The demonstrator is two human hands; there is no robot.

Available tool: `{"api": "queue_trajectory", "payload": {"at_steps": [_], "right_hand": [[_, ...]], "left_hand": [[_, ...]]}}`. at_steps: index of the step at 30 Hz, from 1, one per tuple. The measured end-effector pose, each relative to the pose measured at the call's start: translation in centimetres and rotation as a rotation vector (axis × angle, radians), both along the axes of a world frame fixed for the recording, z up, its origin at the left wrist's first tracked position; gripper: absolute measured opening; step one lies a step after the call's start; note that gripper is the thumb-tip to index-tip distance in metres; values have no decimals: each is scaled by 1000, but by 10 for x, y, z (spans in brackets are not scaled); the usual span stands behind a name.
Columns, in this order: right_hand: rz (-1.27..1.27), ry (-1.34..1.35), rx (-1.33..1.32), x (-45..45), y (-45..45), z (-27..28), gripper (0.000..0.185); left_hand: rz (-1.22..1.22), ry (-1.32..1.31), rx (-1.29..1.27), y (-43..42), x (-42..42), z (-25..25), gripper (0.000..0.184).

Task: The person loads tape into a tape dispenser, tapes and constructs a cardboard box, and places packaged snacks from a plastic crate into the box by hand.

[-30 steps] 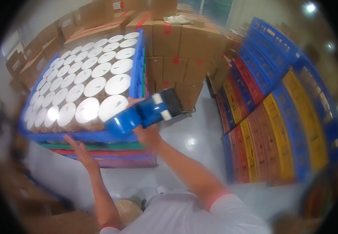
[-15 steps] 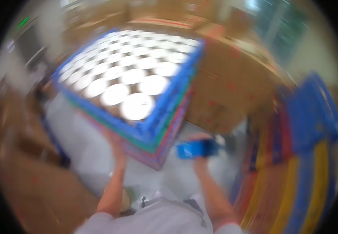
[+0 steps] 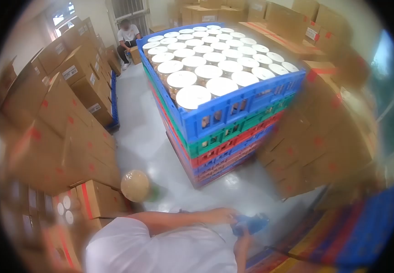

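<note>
A blue handheld device with dark parts [image 3: 254, 223] is near the bottom, in front of my body; blur hides its exact kind. My right hand [image 3: 244, 239] grips it from below. Reaching across my body, my left hand [image 3: 222, 215] has its fingers closed at the device's left end. Beyond both hands stands a tall stack of blue, green and red plastic crates [image 3: 247, 116]. The top blue crate holds rows of clear jars with white lids [image 3: 193, 97] and brownish contents.
Cardboard boxes [image 3: 81, 150] pile up on the left, more boxes [image 3: 315, 141] on the right. A round tan-topped container [image 3: 135, 185] stands on the grey floor [image 3: 138, 113]. Blue, red and yellow crates [image 3: 365, 223] lie at lower right. A person [image 3: 128, 38] sits at the back.
My view has swung left, so the crate stack sits further right. My left hand has come across to the blue device, which my right hand was holding earlier.
</note>
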State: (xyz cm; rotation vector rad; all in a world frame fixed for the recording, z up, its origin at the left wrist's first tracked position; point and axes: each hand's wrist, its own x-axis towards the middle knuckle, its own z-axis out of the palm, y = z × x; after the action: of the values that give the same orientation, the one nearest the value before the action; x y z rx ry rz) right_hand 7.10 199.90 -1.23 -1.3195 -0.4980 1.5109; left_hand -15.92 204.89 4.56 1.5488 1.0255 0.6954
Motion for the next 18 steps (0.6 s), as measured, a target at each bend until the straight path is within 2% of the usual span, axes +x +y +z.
{"api": "queue_trajectory", "payload": {"at_steps": [2,5,7,9,10,12,15,16,17,18], "right_hand": [[-8,27,91,4,27,38,31],[33,-89,84,38,53,62,35],[52,-226,117,61,62,63,36],[24,-268,121,71,68,90,40],[96,-366,152,82,71,93,42],[153,-373,134,103,78,104,46],[114,-205,115,129,102,83,51],[19,-195,121,135,113,73,52],[-9,-48,118,144,125,74,53],[-65,-47,120,153,135,61,52]], "left_hand": [[-75,-150,-284,11,34,36,49],[17,-155,-158,18,69,64,49],[52,-122,-144,23,87,67,49],[38,-94,-134,34,106,68,50],[50,-130,-230,40,110,67,49],[33,-207,-358,58,125,60,48],[-29,-186,-393,95,143,30,47],[-30,-218,-446,109,157,34,48],[-5,-250,-490,125,171,40,48],[-76,-240,-510,144,185,31,48]]}}
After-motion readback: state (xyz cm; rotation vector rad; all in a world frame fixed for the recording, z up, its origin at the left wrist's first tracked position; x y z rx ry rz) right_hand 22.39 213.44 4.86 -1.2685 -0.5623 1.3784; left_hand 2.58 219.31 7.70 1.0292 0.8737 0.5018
